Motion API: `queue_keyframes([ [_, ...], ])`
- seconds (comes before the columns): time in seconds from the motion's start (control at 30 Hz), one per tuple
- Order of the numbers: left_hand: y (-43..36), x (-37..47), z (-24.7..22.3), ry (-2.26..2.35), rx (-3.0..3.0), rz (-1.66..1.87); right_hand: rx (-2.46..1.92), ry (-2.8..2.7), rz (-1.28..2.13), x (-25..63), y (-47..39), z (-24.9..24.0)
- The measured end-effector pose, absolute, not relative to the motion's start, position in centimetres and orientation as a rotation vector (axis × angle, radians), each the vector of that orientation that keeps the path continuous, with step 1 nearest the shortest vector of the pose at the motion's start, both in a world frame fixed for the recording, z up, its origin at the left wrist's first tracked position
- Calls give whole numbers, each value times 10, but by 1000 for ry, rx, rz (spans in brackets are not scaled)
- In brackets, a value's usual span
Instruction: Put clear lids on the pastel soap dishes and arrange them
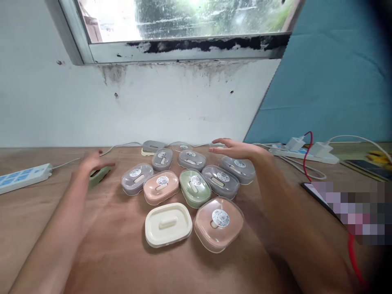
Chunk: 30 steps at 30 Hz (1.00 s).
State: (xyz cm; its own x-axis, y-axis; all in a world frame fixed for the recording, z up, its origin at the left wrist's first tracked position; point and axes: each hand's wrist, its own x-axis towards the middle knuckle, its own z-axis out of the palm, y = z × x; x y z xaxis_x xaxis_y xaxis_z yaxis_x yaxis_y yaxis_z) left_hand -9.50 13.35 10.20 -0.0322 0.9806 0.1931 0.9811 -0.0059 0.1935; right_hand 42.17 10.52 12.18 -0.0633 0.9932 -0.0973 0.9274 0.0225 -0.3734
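The green piece (99, 176), smooth and round-edged, lies toward the left edge of the brown, faintly grained worktop (119, 261), its long axis running from near-left to far-right. The left hand (91, 161) covers part of it; blur hides whether the fingers grip or merely touch, so I cannot tell. The right hand (237, 149) is spread, fingers apart and pointing left, just above a grey box (238, 170) near the far edge.

Between the hands, glossy rounded-rectangle boxes sit under clear covers with round printed stickers. The cream box (168, 224), closest to the near edge along with a salmon box (219, 228), has a recessed top and a raised bar; its long axis runs left to right, the right end slightly nearer the far edge. Behind them, the pale green box (195, 188) points from far-left to near-right.
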Motion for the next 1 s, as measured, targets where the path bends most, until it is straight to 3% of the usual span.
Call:
queue_keyframes([
  [0.23,135,-137,94,-1808,-2649,-335,-1808,-2264,513,394,92,133],
  [0.4,96,-57,148,-1901,-2856,-313,-1812,-2271,614,383,95,127],
  [0.5,39,18,162,-1586,-3248,-80,-1913,-2225,530,393,106,116],
  [0.7,-28,107,127,-1201,-3104,602,-1999,-2128,323,428,131,93],
  [0.87,-21,110,113,-1217,-3040,677,-2081,-1959,109,457,148,68],
  [1.0,-20,111,112,-1240,-3048,646,-2083,-2010,137,464,162,43],
])
